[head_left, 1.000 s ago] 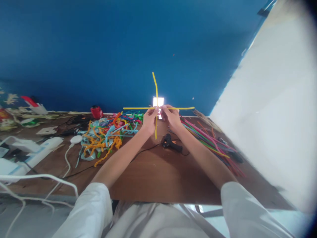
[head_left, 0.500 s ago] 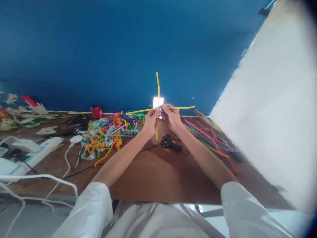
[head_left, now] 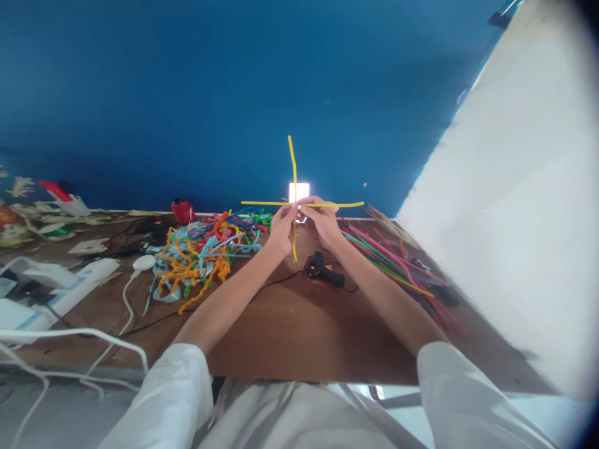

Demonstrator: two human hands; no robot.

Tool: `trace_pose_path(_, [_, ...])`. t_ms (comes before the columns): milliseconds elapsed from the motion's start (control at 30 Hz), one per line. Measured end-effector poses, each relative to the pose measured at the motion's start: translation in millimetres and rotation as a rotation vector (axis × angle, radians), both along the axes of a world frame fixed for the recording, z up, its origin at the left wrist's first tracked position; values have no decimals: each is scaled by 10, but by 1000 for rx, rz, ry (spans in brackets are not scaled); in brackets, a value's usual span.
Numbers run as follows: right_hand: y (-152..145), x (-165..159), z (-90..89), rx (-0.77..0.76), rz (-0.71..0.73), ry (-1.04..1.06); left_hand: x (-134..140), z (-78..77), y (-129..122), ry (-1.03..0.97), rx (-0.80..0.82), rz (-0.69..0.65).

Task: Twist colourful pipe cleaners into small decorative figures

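Note:
Two yellow pipe cleaners form a cross in front of me, an upright pipe cleaner [head_left: 292, 162] and a level pipe cleaner [head_left: 346, 205]. My left hand [head_left: 283, 227] pinches them close to where they meet. From the other side, my right hand [head_left: 324, 221] grips at the same crossing, its fingers closed. The crossing itself is partly covered by my fingertips. Behind the hands glows a bright phone-like screen [head_left: 299, 190]. Below them a black glue gun [head_left: 324, 271] lies on the brown table [head_left: 290, 337].
Left of my arms is a tangled heap of coloured pipe cleaners [head_left: 206, 255]. Straight pipe cleaners [head_left: 397, 265] lie to the right. A white power strip [head_left: 79, 290] with cables, a red can-like object [head_left: 182, 212] and a white cup [head_left: 75, 206] stand left. A blue wall [head_left: 234, 93] rises behind.
The cross has shifted slightly left. Its level pipe cleaner has turned from a slight slant to nearly horizontal, and the upright one leans further left at the top. Both hands keep hold.

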State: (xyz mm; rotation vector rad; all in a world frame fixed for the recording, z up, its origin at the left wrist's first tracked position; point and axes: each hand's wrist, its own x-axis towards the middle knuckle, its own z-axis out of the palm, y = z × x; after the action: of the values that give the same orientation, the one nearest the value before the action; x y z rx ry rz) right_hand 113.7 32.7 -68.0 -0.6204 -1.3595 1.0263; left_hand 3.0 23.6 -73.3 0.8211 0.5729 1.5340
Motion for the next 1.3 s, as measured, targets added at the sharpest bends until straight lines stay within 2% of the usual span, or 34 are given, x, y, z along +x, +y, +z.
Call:
trace_pose_path(167, [20,24,0,141,-114,-171,-19,-28,25,-23,-42,9])
trace_pose_path(367, [2,149,65,561,-373,-589,-80,15,59,-34,-78,29])
trace_pose_path(467, [7,205,79,660,-411,-711,-110,52,59,-37,-112,4])
trace_pose_path(600, [16,259,79,707,-438,-762,-112,92,33,-21,-136,-17])
trace_pose_path(767, [-33,302,116,721,-515,-828,-97,126,-28,26,-40,10])
trace_pose_path(1033, [11,354,107,764,-542,-873,-164,116,7,253,6,69])
trace_pose_path(1167, [19,355,105,782,-560,-853,-235,164,8,419,157,148])
trace_pose_path(1300, [4,344,134,804,-576,-878,-301,231,9,546,270,173])
